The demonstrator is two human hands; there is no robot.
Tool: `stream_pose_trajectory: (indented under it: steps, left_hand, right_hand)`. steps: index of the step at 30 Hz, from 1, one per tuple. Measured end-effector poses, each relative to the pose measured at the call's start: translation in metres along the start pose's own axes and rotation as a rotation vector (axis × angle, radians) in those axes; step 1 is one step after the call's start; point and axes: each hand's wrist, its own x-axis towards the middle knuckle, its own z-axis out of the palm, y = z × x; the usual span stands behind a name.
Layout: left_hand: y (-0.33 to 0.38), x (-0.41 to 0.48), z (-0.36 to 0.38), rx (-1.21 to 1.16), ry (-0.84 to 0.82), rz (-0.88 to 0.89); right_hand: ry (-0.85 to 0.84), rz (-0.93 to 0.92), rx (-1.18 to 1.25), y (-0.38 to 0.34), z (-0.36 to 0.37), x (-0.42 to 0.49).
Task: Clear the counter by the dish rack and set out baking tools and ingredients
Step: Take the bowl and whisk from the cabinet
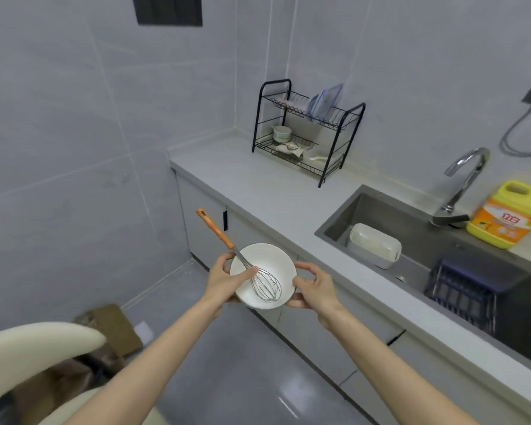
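Both hands hold a white bowl [269,256] between them. It hangs above the grey floor, just in front of the cabinet doors and below the near edge of the counter [258,185]. A whisk [227,242] lies in the bowl. Its wire head rests inside, and its orange handle slants up and to the left, past the far left rim.

The left hand [227,279] grasps the left side of the bowl. Its thumb reaches in over the rim onto the whisk's shaft, and its fingers curl underneath. The right hand [314,289] grasps the right side, with thumb and forefinger on the rim and the other fingers below. Both forearms are bare and stretched forward.

Far along the counter, in the corner, stands a black wire dish rack [337,118]. A bluish lid [322,101] is propped on its top shelf, and a small cup [282,133] sits on the lower one.

To the right is a grey sink [380,210] holding a white tub [374,245] and a dark basket [463,286]. Behind the sink are a chrome tap [466,176] and a yellow detergent bottle [503,219]. The bottle's orange label shows the red characters 立白, and the smaller print is too small to read.

A cardboard box [111,329] lies on the floor at near left.
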Motion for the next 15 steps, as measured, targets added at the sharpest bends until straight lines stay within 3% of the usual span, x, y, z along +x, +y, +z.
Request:
stream_pose_trajectory:
  steps: [9,15]
  left_hand:
    - [0.054,0.16,-0.014,0.033,0.132,0.024]
    - [0.085,0.271,-0.036,-0.01,0.095,0.016]
  right_hand:
    - [-0.057,0.013,0.007,-0.062,0.047,0.162]
    - [-0.045,0.022,-0.007,-0.094,0.09,0.266]
